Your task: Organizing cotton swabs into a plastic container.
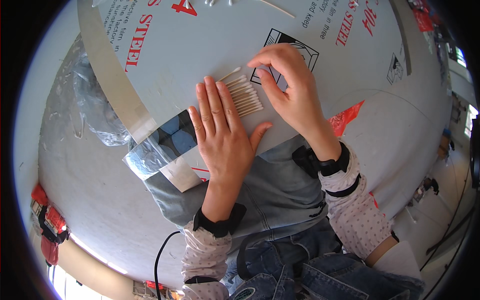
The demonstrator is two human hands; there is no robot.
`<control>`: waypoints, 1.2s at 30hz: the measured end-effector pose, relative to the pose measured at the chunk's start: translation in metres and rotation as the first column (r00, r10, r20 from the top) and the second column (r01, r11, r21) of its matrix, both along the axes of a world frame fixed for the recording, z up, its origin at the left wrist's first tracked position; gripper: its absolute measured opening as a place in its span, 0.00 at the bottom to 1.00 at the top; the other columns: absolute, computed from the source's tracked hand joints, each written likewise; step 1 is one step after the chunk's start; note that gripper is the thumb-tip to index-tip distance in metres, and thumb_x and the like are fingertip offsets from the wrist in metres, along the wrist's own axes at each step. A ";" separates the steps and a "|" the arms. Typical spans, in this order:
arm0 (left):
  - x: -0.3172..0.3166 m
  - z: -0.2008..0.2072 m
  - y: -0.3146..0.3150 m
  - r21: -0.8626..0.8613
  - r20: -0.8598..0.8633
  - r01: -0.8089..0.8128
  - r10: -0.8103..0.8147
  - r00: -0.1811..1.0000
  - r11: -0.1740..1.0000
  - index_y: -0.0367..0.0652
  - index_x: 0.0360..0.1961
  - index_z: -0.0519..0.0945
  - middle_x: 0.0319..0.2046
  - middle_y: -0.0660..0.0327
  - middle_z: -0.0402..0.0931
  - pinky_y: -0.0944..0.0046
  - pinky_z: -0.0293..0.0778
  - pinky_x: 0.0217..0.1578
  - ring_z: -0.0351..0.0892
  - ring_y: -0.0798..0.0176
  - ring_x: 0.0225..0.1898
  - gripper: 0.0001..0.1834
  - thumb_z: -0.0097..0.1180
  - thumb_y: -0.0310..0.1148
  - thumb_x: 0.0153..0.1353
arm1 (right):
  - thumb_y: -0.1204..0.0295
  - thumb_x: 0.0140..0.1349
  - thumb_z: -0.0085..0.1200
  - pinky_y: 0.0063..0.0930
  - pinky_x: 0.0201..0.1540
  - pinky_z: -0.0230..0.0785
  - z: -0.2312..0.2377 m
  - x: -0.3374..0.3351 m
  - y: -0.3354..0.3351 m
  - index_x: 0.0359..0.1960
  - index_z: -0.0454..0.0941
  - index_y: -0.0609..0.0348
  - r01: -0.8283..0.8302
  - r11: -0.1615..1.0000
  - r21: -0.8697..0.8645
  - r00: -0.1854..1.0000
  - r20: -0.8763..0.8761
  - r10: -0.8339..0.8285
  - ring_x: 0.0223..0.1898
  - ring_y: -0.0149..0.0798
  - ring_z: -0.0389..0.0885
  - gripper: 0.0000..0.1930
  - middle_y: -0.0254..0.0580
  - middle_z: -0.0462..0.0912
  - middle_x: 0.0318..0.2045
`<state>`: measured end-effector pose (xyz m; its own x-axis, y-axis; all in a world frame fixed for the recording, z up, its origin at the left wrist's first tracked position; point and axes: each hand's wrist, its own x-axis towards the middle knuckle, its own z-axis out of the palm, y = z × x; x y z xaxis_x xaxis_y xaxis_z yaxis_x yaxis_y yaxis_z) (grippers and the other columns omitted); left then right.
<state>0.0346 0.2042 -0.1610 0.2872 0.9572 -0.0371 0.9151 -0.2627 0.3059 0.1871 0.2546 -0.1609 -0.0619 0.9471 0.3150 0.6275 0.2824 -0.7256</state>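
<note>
A row of wooden-stick cotton swabs (pixel 246 97) lies side by side on a grey film-covered sheet (pixel 175 65), white tips toward the right. My left hand (pixel 222 137) rests flat over the left part of the row, fingers stretched and thumb spread out below the swabs. It hides the far ends of the sticks. One swab (pixel 231 73) at the top of the row sticks out at a slant. Just right of the tips, my right hand (pixel 295 87) hovers with thumb and index finger curved and apart, nothing visible between them. Its other fingers are mostly hidden.
More cotton swabs (pixel 230 2) lie at the sheet's far edge, with a single stick (pixel 277 8) to their right. A crumpled clear plastic bag (pixel 97 105) is beyond the sheet's left edge. A red plastic piece (pixel 346 118) shows beside my right wrist.
</note>
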 end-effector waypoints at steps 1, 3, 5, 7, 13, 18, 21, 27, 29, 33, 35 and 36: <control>0.000 0.000 0.000 -0.003 -0.015 -0.002 0.002 1.000 1.000 0.28 0.68 0.50 0.70 0.42 0.46 0.43 0.43 0.68 0.42 0.44 0.73 0.56 0.46 0.67 0.56 | 0.86 0.54 0.53 0.26 0.39 0.69 0.001 0.000 0.000 0.36 0.77 0.59 -0.023 0.999 -0.030 1.000 -0.010 0.023 0.37 0.36 0.76 0.10 0.38 0.76 0.36; -0.001 0.001 -0.003 -0.010 -0.026 0.001 -0.001 1.000 1.000 0.28 0.68 0.50 0.70 0.42 0.46 0.43 0.43 0.68 0.42 0.44 0.73 0.56 0.46 0.67 0.56 | 0.86 0.54 0.54 0.26 0.38 0.70 0.002 0.001 0.002 0.37 0.76 0.61 -0.047 0.997 -0.060 0.999 -0.018 0.046 0.35 0.36 0.77 0.10 0.38 0.77 0.34; -0.001 0.002 -0.005 -0.017 -0.035 0.004 -0.005 0.999 1.000 0.28 0.68 0.50 0.70 0.42 0.46 0.43 0.43 0.68 0.41 0.44 0.73 0.56 0.46 0.67 0.56 | 0.86 0.53 0.55 0.26 0.35 0.71 0.003 0.001 0.006 0.37 0.74 0.61 -0.129 0.991 -0.017 0.991 0.023 0.130 0.31 0.36 0.77 0.11 0.38 0.77 0.31; -0.001 0.003 -0.007 -0.039 -0.044 0.008 -0.010 0.999 0.999 0.28 0.68 0.50 0.70 0.43 0.46 0.44 0.43 0.68 0.41 0.44 0.73 0.55 0.47 0.67 0.56 | 0.85 0.53 0.56 0.27 0.34 0.71 0.004 0.002 0.008 0.36 0.74 0.60 -0.177 0.984 -0.023 0.982 0.061 0.178 0.31 0.37 0.77 0.10 0.37 0.77 0.30; 0.001 0.004 -0.006 -0.045 -0.008 -0.003 0.002 1.000 0.999 0.28 0.68 0.51 0.70 0.42 0.46 0.44 0.42 0.68 0.41 0.45 0.73 0.55 0.49 0.66 0.56 | 0.80 0.51 0.56 0.31 0.33 0.72 0.011 0.010 0.026 0.35 0.72 0.57 -0.394 0.919 0.021 0.888 0.266 0.374 0.31 0.40 0.77 0.10 0.36 0.76 0.27; 0.000 0.002 -0.007 -0.030 -0.002 -0.003 0.003 1.000 1.000 0.28 0.68 0.51 0.70 0.42 0.46 0.44 0.42 0.69 0.40 0.45 0.73 0.55 0.49 0.66 0.56 | 0.76 0.50 0.55 0.31 0.33 0.73 0.019 0.006 0.030 0.33 0.71 0.57 -0.497 0.866 0.051 0.797 0.422 0.432 0.32 0.40 0.78 0.09 0.36 0.75 0.25; 0.001 0.001 -0.007 -0.020 0.007 -0.003 0.004 1.000 1.000 0.27 0.68 0.51 0.70 0.42 0.46 0.44 0.42 0.68 0.41 0.44 0.73 0.55 0.49 0.65 0.56 | 0.75 0.49 0.56 0.29 0.33 0.73 0.019 0.007 0.031 0.33 0.71 0.58 -0.515 0.855 0.061 0.778 0.451 0.437 0.31 0.39 0.78 0.09 0.36 0.75 0.26; 0.004 0.001 -0.007 -0.004 0.022 -0.007 0.007 1.000 1.000 0.28 0.67 0.53 0.69 0.43 0.49 0.44 0.43 0.68 0.44 0.45 0.72 0.54 0.50 0.65 0.55 | 0.79 0.50 0.55 0.35 0.35 0.72 0.029 0.047 0.002 0.34 0.70 0.60 -0.273 0.962 -0.010 0.849 0.467 0.246 0.32 0.44 0.78 0.09 0.41 0.77 0.29; -0.002 0.005 -0.006 0.023 0.003 -0.017 0.017 1.000 1.000 0.28 0.67 0.56 0.69 0.44 0.51 0.44 0.44 0.68 0.46 0.46 0.72 0.54 0.49 0.67 0.55 | 0.82 0.54 0.53 0.34 0.36 0.71 0.048 0.070 -0.023 0.36 0.71 0.60 -0.054 0.989 -0.136 0.900 0.422 0.107 0.33 0.44 0.78 0.08 0.41 0.77 0.31; -0.008 0.009 -0.011 -0.002 0.075 -0.011 0.011 0.997 1.000 0.29 0.67 0.54 0.68 0.44 0.52 0.41 0.44 0.67 0.46 0.46 0.72 0.52 0.56 0.60 0.55 | 0.82 0.59 0.51 0.29 0.34 0.67 0.081 0.127 -0.100 0.36 0.71 0.61 0.316 0.844 -0.434 0.905 0.406 -0.130 0.30 0.38 0.74 0.05 0.40 0.75 0.31; -0.008 0.016 -0.013 -0.014 0.130 -0.007 0.009 0.992 1.000 0.29 0.68 0.53 0.68 0.45 0.52 0.40 0.44 0.67 0.46 0.46 0.72 0.52 0.59 0.57 0.55 | 0.82 0.59 0.51 0.27 0.33 0.66 0.087 0.154 -0.131 0.35 0.71 0.61 0.400 0.778 -0.483 0.870 0.466 -0.158 0.29 0.37 0.73 0.05 0.40 0.75 0.31; -0.010 0.018 -0.015 -0.022 0.147 0.006 -0.002 0.989 1.000 0.30 0.68 0.53 0.68 0.45 0.52 0.39 0.43 0.67 0.46 0.45 0.72 0.51 0.60 0.54 0.55 | 0.82 0.59 0.51 0.26 0.32 0.66 0.084 0.159 -0.139 0.36 0.72 0.62 0.404 0.762 -0.505 0.867 0.478 -0.143 0.29 0.37 0.72 0.05 0.39 0.75 0.32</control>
